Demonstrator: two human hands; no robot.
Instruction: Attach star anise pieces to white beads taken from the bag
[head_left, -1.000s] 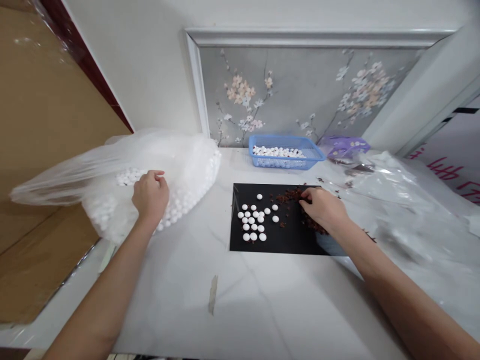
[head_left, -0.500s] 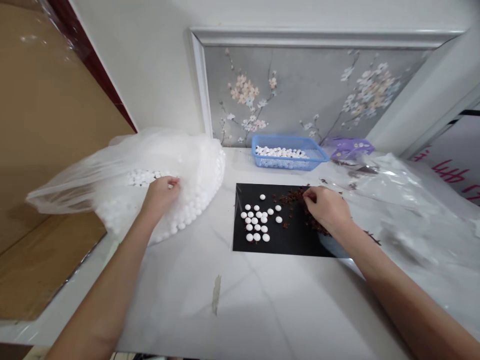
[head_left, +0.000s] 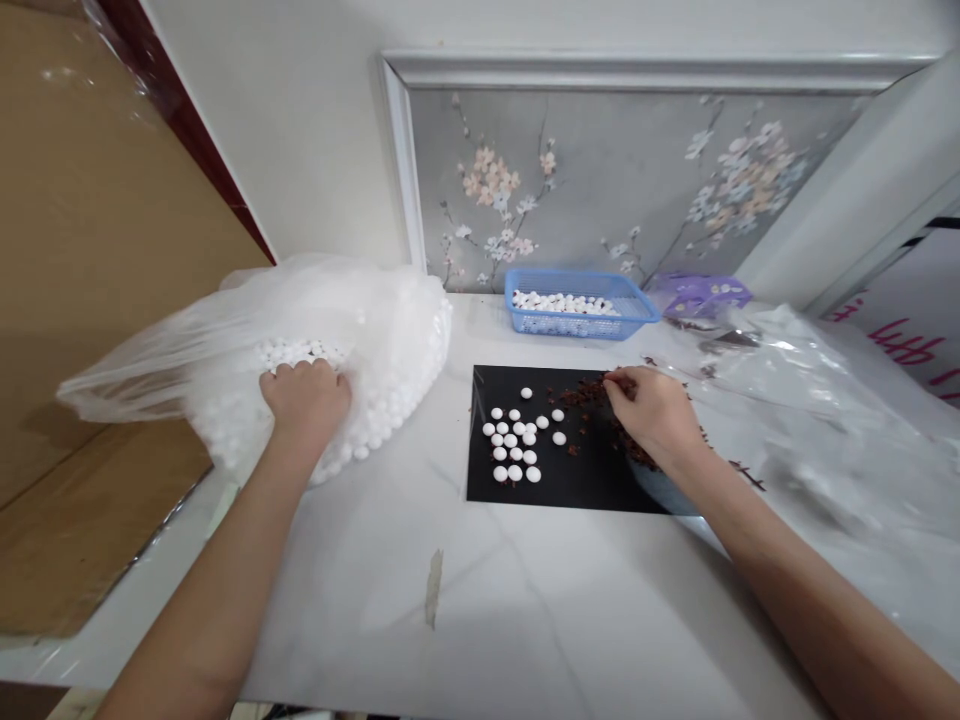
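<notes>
At the mouth of a clear plastic bag (head_left: 390,340) full of small white rounded pieces, my left hand (head_left: 306,405) reaches in, back up and fingers curled down; its fingertips are hidden. My right hand (head_left: 652,410) pinches thumb and forefinger together over a heap of small reddish-brown bits (head_left: 634,445); whatever is between the tips is too small to make out. Under the heap lies a black sheet (head_left: 570,485). Several white rounded pieces (head_left: 516,473) sit in a loose cluster on its left half, with brown bits showing beside some of them.
Behind the sheet, a blue plastic basket (head_left: 581,325) holds more white pieces. A purple packet (head_left: 701,295) is to its right. Crumpled clear plastic (head_left: 810,400) covers the table's right side. Cardboard (head_left: 97,300) stands at the left. A tape strip (head_left: 433,590) sticks to the tabletop.
My left hand has shifted slightly left and turned, from a raised pinch over the bag to fingers curled down at its opening. My right hand stays almost in place over the brown heap.
</notes>
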